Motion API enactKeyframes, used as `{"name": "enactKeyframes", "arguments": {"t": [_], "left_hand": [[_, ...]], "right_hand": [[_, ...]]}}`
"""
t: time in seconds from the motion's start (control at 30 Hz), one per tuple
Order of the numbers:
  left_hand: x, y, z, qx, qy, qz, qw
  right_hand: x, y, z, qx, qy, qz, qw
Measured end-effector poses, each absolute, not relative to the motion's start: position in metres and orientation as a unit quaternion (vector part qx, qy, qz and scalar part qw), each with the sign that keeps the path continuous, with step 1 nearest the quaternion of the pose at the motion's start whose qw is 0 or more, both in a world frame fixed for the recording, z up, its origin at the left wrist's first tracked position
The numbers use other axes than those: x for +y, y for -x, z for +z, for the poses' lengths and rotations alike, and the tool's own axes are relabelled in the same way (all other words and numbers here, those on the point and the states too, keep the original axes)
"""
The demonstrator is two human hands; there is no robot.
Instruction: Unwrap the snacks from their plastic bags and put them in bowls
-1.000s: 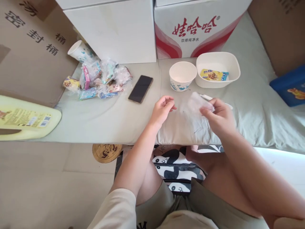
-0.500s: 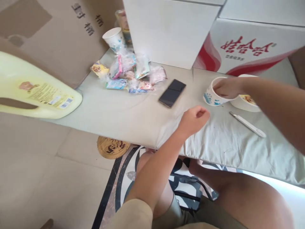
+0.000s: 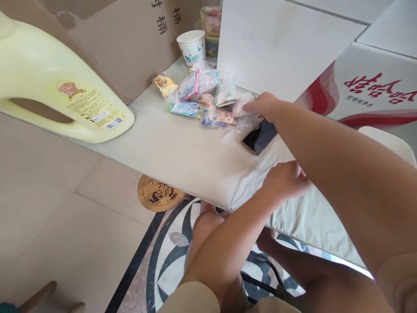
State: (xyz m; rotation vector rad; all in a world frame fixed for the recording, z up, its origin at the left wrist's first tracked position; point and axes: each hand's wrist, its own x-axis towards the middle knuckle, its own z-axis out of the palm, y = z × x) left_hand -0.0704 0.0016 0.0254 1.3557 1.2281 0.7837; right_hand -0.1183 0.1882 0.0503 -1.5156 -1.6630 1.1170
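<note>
My right hand point(image 3: 262, 106) reaches across to the pile of wrapped snacks point(image 3: 205, 98). Its fingers are closed on a clear, pinkish snack packet point(image 3: 241, 105) at the pile's right edge. A dark phone point(image 3: 259, 137) lies just below that hand, partly covered by it. Near the cloth's front edge, my left hand point(image 3: 286, 180) is loosely curled, and nothing shows in it. My right forearm passes beside it and hides some of its fingertips. Behind the snacks stands an upright white paper cup point(image 3: 192, 45) with a blue print.
A large pale yellow jug point(image 3: 65, 87) fills the left side, beside a brown carton point(image 3: 104, 48). White boxes point(image 3: 276, 52) line the back. The rim of a white bowl point(image 3: 391, 139) shows at right, behind my forearm. Below the edge is a round wooden panda board point(image 3: 159, 193).
My right hand has left the paper cup at right and moved left to the snack pile. My left hand stays curled near the front edge. The view has turned left.
</note>
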Motion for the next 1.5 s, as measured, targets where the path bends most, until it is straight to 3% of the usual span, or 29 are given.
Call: {"name": "enactKeyframes", "arguments": {"t": [0.13, 0.2, 0.3, 0.4, 0.47, 0.53, 0.67, 0.73, 0.83, 0.9, 0.97, 1.07, 1.27, 1.4, 1.5], "left_hand": [[0.0, 0.072, 0.023, 0.518, -0.567, 0.355, 0.533], [0.0, 0.072, 0.022, 0.523, -0.562, 0.361, 0.53], [0.0, 0.072, 0.021, 0.523, -0.559, 0.37, 0.526], [0.001, 0.073, 0.023, 0.538, -0.51, 0.444, 0.504], [0.002, 0.072, 0.026, 0.545, -0.453, 0.519, 0.477], [0.001, 0.067, 0.026, 0.52, -0.431, 0.553, 0.488], [0.001, 0.041, 0.012, 0.396, -0.504, 0.451, 0.622], [0.001, 0.026, 0.0, 0.375, -0.529, 0.408, 0.643], [0.006, 0.015, -0.017, 0.414, -0.505, 0.436, 0.62], [0.014, 0.015, -0.025, 0.437, -0.475, 0.48, 0.594], [0.022, 0.019, -0.03, 0.45, -0.471, 0.501, 0.569], [0.03, 0.022, -0.034, 0.452, -0.513, 0.503, 0.529], [0.026, 0.009, -0.037, 0.46, -0.605, 0.475, 0.444], [0.025, 0.009, -0.035, 0.495, -0.578, 0.504, 0.408], [0.03, 0.025, -0.03, 0.586, -0.549, 0.519, 0.293]], "right_hand": [[0.178, 0.106, 0.069, -0.573, 0.629, 0.458, 0.258], [0.161, 0.079, 0.088, -0.598, 0.598, 0.451, 0.285], [0.118, 0.017, 0.106, -0.642, 0.59, 0.344, 0.348], [0.065, -0.059, 0.097, -0.621, 0.615, 0.267, 0.405], [0.031, -0.101, 0.076, -0.575, 0.587, 0.315, 0.476], [0.004, -0.128, 0.051, -0.529, 0.572, 0.403, 0.481], [-0.021, -0.146, 0.014, -0.497, 0.553, 0.465, 0.48], [-0.02, -0.156, 0.006, -0.531, 0.557, 0.427, 0.475], [-0.011, -0.187, -0.003, -0.596, 0.627, 0.238, 0.441], [-0.003, -0.214, -0.011, -0.617, 0.691, 0.095, 0.365], [0.003, -0.238, -0.02, -0.619, 0.736, 0.027, 0.273], [0.006, -0.254, -0.021, -0.615, 0.757, 0.04, 0.218], [-0.012, -0.212, 0.007, -0.65, 0.645, 0.282, 0.288], [-0.015, -0.194, 0.009, -0.691, 0.62, 0.278, 0.247], [-0.014, -0.202, 0.003, -0.694, 0.651, 0.215, 0.22]]}}
